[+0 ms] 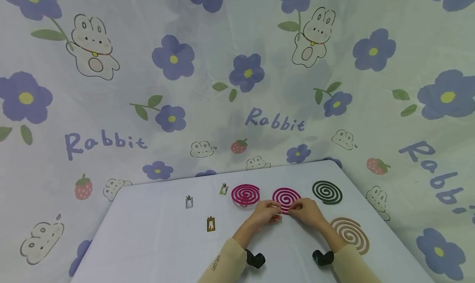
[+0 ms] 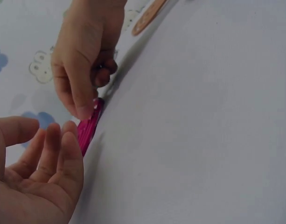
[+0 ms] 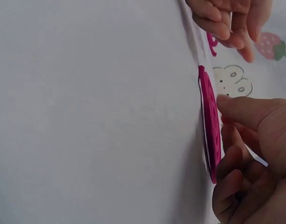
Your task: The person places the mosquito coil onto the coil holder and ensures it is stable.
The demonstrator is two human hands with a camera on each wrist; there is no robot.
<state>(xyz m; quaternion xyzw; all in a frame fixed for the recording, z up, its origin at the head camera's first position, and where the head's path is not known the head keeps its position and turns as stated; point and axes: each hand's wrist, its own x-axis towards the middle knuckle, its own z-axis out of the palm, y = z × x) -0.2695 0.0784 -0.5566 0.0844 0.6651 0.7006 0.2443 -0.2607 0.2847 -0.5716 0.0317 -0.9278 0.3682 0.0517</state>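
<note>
A magenta mosquito coil (image 1: 285, 197) lies between the two hands on the white-covered table. At its near right edge, my right hand (image 1: 306, 212) pinches it between thumb and fingers. The left hand (image 1: 266, 212) is beside the coil's near left edge, fingers loosely bent and thumb apart from them; the left wrist view shows nothing held in it. Just left is a second magenta coil (image 1: 245, 194), with something small and pinkish under its near edge. In the right wrist view, the pinched coil (image 3: 210, 126) appears nearly edge-on beside the right thumb.
A dark green coil (image 1: 327, 192) lies at the far right, and a tan coil (image 1: 350, 235) sits partly behind the right forearm. Toward the left are small metal stands: silver (image 1: 189, 202), pale gold (image 1: 224, 189) and bronze (image 1: 210, 224). A patterned curtain (image 1: 208, 93) hangs behind the table.
</note>
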